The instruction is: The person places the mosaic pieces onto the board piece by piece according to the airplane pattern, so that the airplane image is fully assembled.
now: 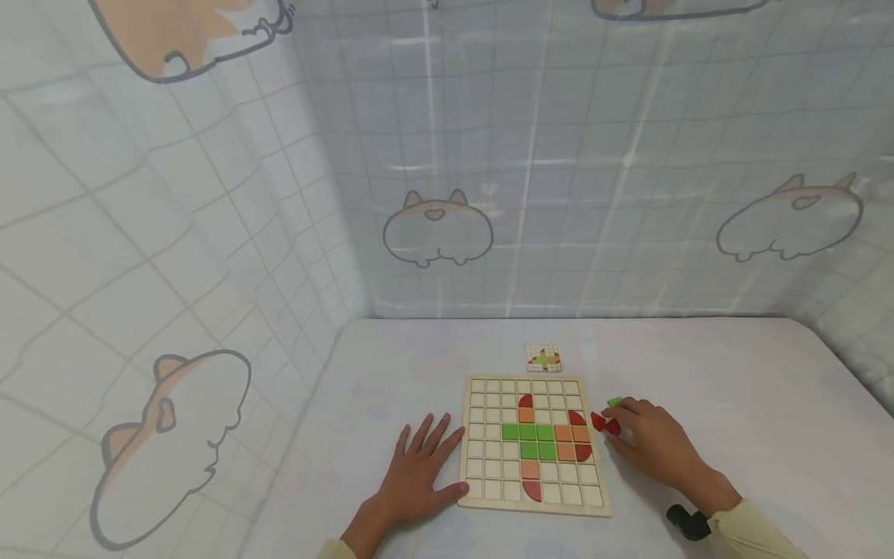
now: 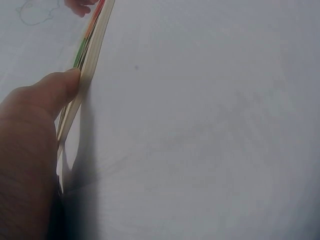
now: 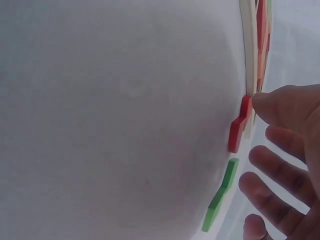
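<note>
A wooden grid board lies on the table, with green squares, orange squares and red quarter-round pieces set in its cells. My left hand is spread flat on the table, its thumb and a fingertip at the board's left edge. To the right of the board, my right hand reaches over loose red pieces. In the right wrist view its thumb is right at one red piece, the other fingers loosely spread. Loose green pieces lie beside those fingers.
A small pattern card with a coloured figure lies just behind the board. A black device sits at the right wrist. Grid-patterned curtains with cartoon animals surround the table at the back and sides.
</note>
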`<state>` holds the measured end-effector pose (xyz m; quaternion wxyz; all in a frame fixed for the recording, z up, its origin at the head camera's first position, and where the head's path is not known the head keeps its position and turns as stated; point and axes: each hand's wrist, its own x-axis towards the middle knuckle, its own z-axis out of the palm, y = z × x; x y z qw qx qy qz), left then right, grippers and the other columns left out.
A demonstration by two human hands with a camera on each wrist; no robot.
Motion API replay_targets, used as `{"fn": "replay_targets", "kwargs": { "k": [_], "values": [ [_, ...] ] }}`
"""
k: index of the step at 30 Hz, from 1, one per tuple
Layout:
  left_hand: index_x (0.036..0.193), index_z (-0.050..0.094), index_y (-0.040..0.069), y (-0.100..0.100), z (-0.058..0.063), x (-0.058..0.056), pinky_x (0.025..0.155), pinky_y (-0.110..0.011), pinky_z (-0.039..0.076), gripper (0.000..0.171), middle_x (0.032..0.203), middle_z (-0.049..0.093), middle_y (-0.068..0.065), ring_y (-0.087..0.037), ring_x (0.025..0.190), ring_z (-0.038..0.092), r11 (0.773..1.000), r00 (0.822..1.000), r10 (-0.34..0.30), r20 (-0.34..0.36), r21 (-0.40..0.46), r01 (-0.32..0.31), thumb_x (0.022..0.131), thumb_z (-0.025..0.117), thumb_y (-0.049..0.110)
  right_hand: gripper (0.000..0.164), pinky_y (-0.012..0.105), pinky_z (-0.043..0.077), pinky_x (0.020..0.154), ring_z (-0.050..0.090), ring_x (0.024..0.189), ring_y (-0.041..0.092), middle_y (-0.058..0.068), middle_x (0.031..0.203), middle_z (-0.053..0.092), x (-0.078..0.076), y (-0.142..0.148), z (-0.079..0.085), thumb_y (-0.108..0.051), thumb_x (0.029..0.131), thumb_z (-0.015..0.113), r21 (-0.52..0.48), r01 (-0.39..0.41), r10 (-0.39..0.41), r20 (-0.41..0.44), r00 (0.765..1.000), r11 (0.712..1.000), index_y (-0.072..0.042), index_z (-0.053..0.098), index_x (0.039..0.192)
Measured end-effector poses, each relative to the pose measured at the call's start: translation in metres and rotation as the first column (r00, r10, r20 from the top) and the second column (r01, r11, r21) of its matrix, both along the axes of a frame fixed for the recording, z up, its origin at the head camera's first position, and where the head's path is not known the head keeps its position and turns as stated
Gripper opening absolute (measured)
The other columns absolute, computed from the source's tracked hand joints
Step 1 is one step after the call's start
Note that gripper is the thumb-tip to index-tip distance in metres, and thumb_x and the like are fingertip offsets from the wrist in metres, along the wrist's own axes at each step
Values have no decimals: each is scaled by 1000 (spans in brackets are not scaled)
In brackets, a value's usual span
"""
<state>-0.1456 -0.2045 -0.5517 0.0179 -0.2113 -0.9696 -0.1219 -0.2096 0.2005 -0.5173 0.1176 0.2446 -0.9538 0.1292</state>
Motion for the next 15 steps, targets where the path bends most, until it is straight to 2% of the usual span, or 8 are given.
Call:
{"fn": "replay_targets", "kwargs": {
  "k": [7, 15],
  "values": [
    [157, 25, 33, -1, -5, -2, 111, -63, 8, 81, 163, 17, 0, -30, 149, 8, 1000, 1000, 16, 9, -27, -16, 89, 36, 77, 41, 45, 52, 75, 57, 89, 25, 5, 100, 64, -6, 1, -5, -27, 75, 86, 16, 35, -36, 32, 999, 999, -5, 74, 107],
    [157, 26, 31, -2, -4, -2, 111, -63, 9, 80, 163, 18, -2, -30, 149, 9, 1000, 1000, -2, 3, 2, 2, 91, 40, 73, 34, 42, 48, 71, 51, 83, 20, 0, 90, 60, -13, -7, -9, -30, 76, 85, 39, 69, -71, 72, 995, 997, -10, 77, 102]
  ]
}}
